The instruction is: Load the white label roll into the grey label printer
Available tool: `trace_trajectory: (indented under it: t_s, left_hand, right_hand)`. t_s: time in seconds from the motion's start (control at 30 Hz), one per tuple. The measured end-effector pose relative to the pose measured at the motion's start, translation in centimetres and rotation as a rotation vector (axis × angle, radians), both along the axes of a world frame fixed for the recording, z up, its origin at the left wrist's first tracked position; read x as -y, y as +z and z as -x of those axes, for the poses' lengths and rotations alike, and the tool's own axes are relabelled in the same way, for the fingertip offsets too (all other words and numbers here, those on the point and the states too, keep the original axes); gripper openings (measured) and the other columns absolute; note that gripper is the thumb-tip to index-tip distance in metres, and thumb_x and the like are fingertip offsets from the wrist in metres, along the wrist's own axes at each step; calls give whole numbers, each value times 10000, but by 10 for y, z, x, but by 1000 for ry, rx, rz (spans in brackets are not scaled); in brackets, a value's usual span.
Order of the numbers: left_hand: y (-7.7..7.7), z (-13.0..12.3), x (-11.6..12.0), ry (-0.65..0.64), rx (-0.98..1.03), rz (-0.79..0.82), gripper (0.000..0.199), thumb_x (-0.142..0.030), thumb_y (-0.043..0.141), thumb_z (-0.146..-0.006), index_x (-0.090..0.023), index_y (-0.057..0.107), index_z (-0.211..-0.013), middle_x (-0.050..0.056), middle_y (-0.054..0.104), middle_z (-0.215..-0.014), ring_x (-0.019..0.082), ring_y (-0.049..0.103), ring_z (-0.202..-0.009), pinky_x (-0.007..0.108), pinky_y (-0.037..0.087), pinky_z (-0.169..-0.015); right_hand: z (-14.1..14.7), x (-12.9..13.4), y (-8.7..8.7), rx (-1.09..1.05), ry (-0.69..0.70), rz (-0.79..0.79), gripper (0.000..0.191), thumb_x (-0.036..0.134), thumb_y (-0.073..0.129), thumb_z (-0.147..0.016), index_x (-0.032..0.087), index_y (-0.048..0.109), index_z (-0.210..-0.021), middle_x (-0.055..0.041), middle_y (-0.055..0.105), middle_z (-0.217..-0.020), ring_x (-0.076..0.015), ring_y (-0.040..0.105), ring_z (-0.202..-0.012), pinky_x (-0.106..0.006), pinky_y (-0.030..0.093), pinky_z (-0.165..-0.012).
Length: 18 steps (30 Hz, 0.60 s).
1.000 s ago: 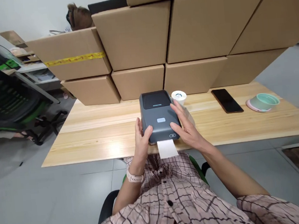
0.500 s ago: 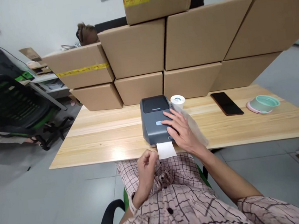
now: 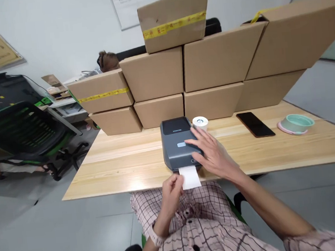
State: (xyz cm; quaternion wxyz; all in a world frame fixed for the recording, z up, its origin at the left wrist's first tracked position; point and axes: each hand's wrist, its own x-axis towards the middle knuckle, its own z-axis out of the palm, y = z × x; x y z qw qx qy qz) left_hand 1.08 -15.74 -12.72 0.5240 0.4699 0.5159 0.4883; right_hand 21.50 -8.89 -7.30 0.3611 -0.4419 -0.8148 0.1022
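Observation:
A dark grey label printer (image 3: pixel 171 141) stands near the front edge of the table, and a white label (image 3: pixel 191 177) sticks out of its front slot. My left hand (image 3: pixel 171 192) is curled, its thumb and forefinger pinched at the label's left edge. Over the right part of the printer's lid, my right hand (image 3: pixel 213 152) lies with fingers spread, one fingertip close to the light-blue button (image 3: pixel 181 144). Behind that hand is a roll of white labels (image 3: pixel 200 122), partly hidden by the fingers.
Stacked cardboard boxes (image 3: pixel 155 73) line the back of the wooden table (image 3: pixel 114 162). To the right lie a black phone (image 3: pixel 255 124) and a mint-green round container (image 3: pixel 297 123). A mesh office chair (image 3: pixel 22 131) stands at left. Beyond the boxes, the top of a person's head (image 3: pixel 108 61) shows.
My left hand has moved from beside the label to its left edge. My right hand stays over the printer, fingers still spread. The camera view has tilted up slightly.

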Motion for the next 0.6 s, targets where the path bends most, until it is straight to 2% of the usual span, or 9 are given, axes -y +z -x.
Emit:
trace_trajectory:
  t_s: [0.07, 0.13, 0.2, 0.27, 0.33, 0.43, 0.53, 0.6]
  left_hand:
    - [-2, 15, -4, 132, -10, -70, 506, -615, 630, -887, -183, 639, -624, -8, 540, -544, 116, 457, -518, 248, 363, -521]
    - [0, 30, -17, 247, 15, -108, 444, -574, 607, -915, -184, 659, -710, -9, 564, -596, 115, 458, -519, 242, 367, -507]
    - [8, 41, -36, 299, 3, -142, 351, -516, 630, -912, -186, 669, -799, -9, 582, -664, 118, 483, -556, 241, 399, -531]
    - [17, 47, -60, 324, -62, -184, 271, -459, 671, -887, -190, 686, -916, 28, 659, -830, 148, 582, -707, 259, 468, -621]
    - [27, 46, -84, 303, -125, -212, 288, -415, 692, -873, -199, 678, -1062, 84, 701, -1094, 204, 646, -975, 312, 525, -795]
    - [36, 39, -115, 210, -140, -185, 462, -387, 729, -846, -212, 610, -1257, 142, 600, -1431, 288, 558, -1313, 423, 492, -1027]
    - [35, 31, -138, 65, -86, -139, 636, -331, 782, -786, -220, 540, -1364, 154, 532, -1528, 320, 483, -1425, 479, 433, -1131]
    - [30, 28, -147, -11, -46, -153, 715, -270, 793, -741, -218, 513, -1397, 153, 561, -1497, 313, 513, -1401, 481, 428, -1145]
  right_hand:
    - [-10, 4, -7, -118, -13, 57, 570, 591, 383, -1054, 399, 353, -1590, -24, 207, -1759, -328, 216, -1614, -681, 292, -1249]
    - [-16, 3, -10, -180, 20, 74, 693, 638, 359, -1041, 411, 152, -1662, -30, 113, -1777, -353, 183, -1619, -667, 274, -1265]
    - [-14, -6, -4, -190, 71, 44, 771, 672, 340, -1030, 398, 22, -1677, -34, 30, -1785, -361, 120, -1629, -657, 212, -1290]
    - [-5, -25, 9, -193, 84, -10, 812, 690, 309, -1029, 374, -69, -1674, -41, -42, -1784, -353, 58, -1637, -662, 152, -1298]
    - [6, -52, 27, -201, 35, -56, 830, 698, 289, -1029, 343, -98, -1672, -62, -57, -1783, -339, 40, -1640, -662, 132, -1297]
    - [19, -103, 56, -209, -64, -79, 823, 684, 286, -1036, 294, -52, -1677, -94, 47, -1780, -305, 84, -1640, -610, 166, -1305]
    - [23, -145, 82, -203, -77, -89, 793, 660, 300, -1040, 265, 34, -1674, -113, 180, -1755, -289, 203, -1617, -563, 226, -1300]
    - [20, -157, 96, -161, -98, -137, 793, 651, 363, -1023, 249, 126, -1664, -126, 235, -1736, -333, 250, -1594, -597, 235, -1284]
